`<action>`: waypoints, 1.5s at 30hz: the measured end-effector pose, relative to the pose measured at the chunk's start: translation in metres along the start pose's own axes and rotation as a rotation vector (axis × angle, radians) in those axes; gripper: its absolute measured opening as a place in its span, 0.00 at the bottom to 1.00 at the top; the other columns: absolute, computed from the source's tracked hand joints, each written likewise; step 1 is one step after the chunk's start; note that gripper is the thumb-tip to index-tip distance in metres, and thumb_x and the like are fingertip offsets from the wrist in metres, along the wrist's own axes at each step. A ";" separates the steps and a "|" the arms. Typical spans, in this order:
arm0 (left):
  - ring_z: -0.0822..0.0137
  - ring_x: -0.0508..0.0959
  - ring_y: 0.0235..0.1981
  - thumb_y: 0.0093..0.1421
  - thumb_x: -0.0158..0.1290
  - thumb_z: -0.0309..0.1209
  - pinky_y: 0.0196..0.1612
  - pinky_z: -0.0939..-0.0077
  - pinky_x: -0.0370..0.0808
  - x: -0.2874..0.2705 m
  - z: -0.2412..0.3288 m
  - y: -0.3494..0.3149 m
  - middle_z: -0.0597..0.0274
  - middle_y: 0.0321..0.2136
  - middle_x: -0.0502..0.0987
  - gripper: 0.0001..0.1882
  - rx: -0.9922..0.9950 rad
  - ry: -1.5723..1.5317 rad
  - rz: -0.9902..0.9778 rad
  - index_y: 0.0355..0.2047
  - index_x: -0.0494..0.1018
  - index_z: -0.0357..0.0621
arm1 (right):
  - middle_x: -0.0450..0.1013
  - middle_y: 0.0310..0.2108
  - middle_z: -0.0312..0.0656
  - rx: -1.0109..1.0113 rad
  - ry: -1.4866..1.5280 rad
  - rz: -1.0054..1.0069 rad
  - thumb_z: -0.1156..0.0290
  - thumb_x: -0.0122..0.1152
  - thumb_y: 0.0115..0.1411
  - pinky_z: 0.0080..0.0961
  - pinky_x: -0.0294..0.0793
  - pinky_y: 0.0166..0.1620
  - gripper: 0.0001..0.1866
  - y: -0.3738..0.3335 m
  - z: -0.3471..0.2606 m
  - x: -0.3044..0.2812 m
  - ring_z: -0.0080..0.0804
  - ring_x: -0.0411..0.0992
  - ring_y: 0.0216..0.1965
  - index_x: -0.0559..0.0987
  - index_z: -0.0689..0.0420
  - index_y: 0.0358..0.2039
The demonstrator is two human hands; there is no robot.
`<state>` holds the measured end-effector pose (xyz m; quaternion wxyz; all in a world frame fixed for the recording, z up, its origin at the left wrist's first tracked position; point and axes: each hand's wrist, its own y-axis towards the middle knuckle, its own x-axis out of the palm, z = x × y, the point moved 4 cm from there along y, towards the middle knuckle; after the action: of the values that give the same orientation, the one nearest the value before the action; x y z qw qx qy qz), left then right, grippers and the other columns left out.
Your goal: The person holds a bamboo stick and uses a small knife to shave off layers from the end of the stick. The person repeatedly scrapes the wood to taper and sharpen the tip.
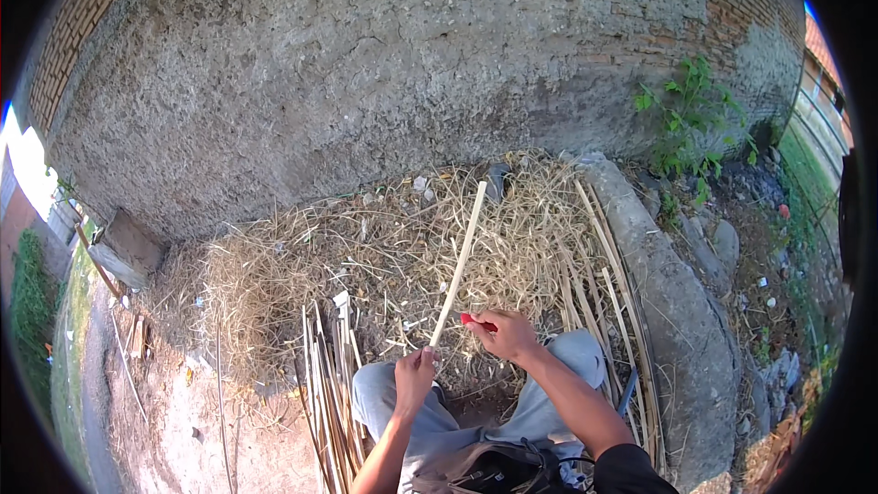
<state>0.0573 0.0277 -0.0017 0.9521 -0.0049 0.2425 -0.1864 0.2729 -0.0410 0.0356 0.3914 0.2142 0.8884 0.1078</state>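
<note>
A long pale bamboo strip (465,252) slants up and away from me, its far end above the straw. My left hand (415,379) pinches its near end, just above my left knee. In my right hand (505,337) is a small red-handled knife (467,318), the fingers closed round it. Its short blade points left and lies close to the strip's edge; I cannot tell whether it touches. Most of the handle is hidden by my fingers.
Bamboo strips (322,384) lie bundled by my left leg, and more long strips (608,265) lie on my right. Loose straw shavings (247,297) cover the ground. A rough wall (366,82) rises ahead, a concrete kerb (681,311) curves along the right, and a leafy plant (688,114) grows beyond.
</note>
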 end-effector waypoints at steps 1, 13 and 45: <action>0.75 0.67 0.16 0.66 0.48 0.39 0.22 0.72 0.64 0.001 -0.001 0.001 0.62 0.11 0.69 0.18 -0.016 -0.043 -0.011 0.32 0.80 0.36 | 0.77 0.26 0.40 0.000 0.011 0.006 0.52 0.59 0.61 0.36 0.76 0.30 0.15 0.000 0.000 0.000 0.43 0.77 0.28 0.80 0.49 0.32; 0.73 0.66 0.14 0.68 0.46 0.38 0.21 0.70 0.63 0.010 -0.008 -0.002 0.60 0.10 0.67 0.20 -0.014 -0.071 -0.047 0.29 0.80 0.36 | 0.78 0.25 0.41 -0.047 0.002 0.051 0.55 0.63 0.59 0.33 0.76 0.29 0.13 0.001 0.001 0.011 0.40 0.78 0.26 0.81 0.52 0.30; 0.64 0.68 0.13 0.68 0.48 0.38 0.21 0.66 0.66 -0.004 0.016 -0.019 0.48 0.13 0.68 0.18 0.194 0.147 0.123 0.30 0.76 0.34 | 0.74 0.21 0.32 -0.208 -0.166 0.190 0.57 0.66 0.57 0.29 0.72 0.17 0.10 -0.001 -0.010 0.011 0.33 0.74 0.17 0.81 0.49 0.27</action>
<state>0.0544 0.0100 0.0165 0.9373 0.1157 0.2924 -0.1501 0.2584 -0.0371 0.0353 0.4715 0.2638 0.8128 0.2178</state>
